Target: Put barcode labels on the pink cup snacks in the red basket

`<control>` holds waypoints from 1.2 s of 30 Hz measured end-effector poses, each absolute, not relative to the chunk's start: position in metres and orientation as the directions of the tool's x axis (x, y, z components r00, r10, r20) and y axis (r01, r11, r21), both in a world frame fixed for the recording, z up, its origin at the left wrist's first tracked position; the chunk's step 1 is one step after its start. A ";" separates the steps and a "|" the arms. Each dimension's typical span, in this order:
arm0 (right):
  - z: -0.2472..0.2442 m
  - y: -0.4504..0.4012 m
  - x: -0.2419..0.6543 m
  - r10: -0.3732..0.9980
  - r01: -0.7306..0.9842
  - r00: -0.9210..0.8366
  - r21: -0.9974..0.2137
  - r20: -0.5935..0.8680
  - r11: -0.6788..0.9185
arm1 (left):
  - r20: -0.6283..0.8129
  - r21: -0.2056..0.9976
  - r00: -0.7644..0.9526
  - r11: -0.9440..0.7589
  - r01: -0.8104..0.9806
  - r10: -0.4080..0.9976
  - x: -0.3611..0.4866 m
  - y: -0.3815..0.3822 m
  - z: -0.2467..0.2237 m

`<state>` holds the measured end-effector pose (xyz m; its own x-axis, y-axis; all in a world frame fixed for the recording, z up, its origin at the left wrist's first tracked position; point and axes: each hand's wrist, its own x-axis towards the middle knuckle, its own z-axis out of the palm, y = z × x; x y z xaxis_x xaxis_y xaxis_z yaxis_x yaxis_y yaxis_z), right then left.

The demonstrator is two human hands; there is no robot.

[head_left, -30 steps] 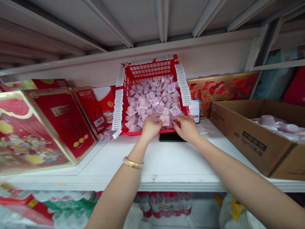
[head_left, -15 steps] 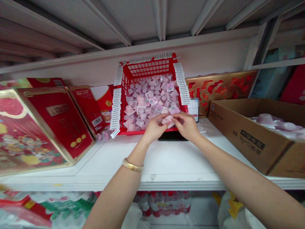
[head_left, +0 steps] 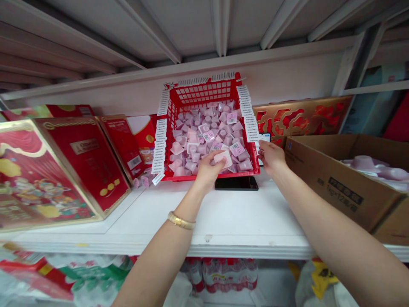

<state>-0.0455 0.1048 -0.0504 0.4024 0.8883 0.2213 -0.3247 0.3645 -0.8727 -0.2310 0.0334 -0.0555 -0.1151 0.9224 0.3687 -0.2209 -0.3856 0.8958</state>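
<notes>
My left hand (head_left: 209,169) is closed on a small jelly cup (head_left: 223,160), its pale lid turned up, over the front rim of a red plastic basket (head_left: 211,175). The basket holds a heap of pinkish-purple jelly cups (head_left: 204,123), some with barcode stickers on their lids. Strips of white barcode labels (head_left: 247,113) line the basket's rims. At the front end of the right-hand strip is my right hand (head_left: 271,155), fingers bent together by the rim. Whatever they pinch is too small to make out. Behind this hand a phone-like screen (head_left: 264,137) is partly hidden.
A black phone (head_left: 236,183) lies on the white shelf (head_left: 243,217) before the basket. Red gift boxes (head_left: 79,157) stand left; an open cardboard box (head_left: 332,175) with more cups is right. Loose cups (head_left: 140,181) lie by the basket's left corner. Shelf beams (head_left: 222,25) run overhead.
My right hand has left the jelly cup and moved right to the basket's label-lined rim. My left hand keeps the cup. The screen behind the right hand has changed and the black phone shows more.
</notes>
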 end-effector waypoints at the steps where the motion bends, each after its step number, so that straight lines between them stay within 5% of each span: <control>1: -0.050 0.105 -0.046 0.900 -0.353 0.390 -0.871 0.194 0.341 | 0.360 0.898 -0.096 -0.373 -0.233 0.928 -0.229 0.032 -0.056; 9: -0.045 0.102 -0.050 0.919 -0.439 0.361 -0.840 0.159 0.318 | 0.355 0.890 -0.074 -0.361 -0.277 0.932 -0.229 0.028 -0.055; 15: -0.043 0.077 -0.055 0.883 -0.443 0.352 -0.776 0.310 0.449 | 0.352 0.888 -0.060 -0.353 -0.295 0.934 -0.229 0.030 -0.056; 20: -0.049 0.050 -0.074 0.902 -0.499 0.157 -0.756 0.402 0.424 | 0.348 0.895 -0.019 -0.339 -0.290 0.937 -0.228 0.027 -0.055; 26: -0.058 0.041 -0.091 0.930 -0.535 0.014 -0.783 0.368 0.318 | 0.368 0.889 0.008 -0.350 -0.294 0.930 -0.228 0.023 -0.052; 36: -0.062 0.037 -0.095 0.949 -0.551 0.023 -0.788 0.314 0.274 | 0.371 0.890 -0.083 -0.380 -0.252 0.925 -0.225 0.029 -0.057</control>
<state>-0.0954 0.0369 -0.0615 0.0230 0.9490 0.3143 -0.5510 0.2744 -0.7881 -0.2254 0.0293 -0.0572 -0.0826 0.9249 0.3710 -0.2523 -0.3796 0.8901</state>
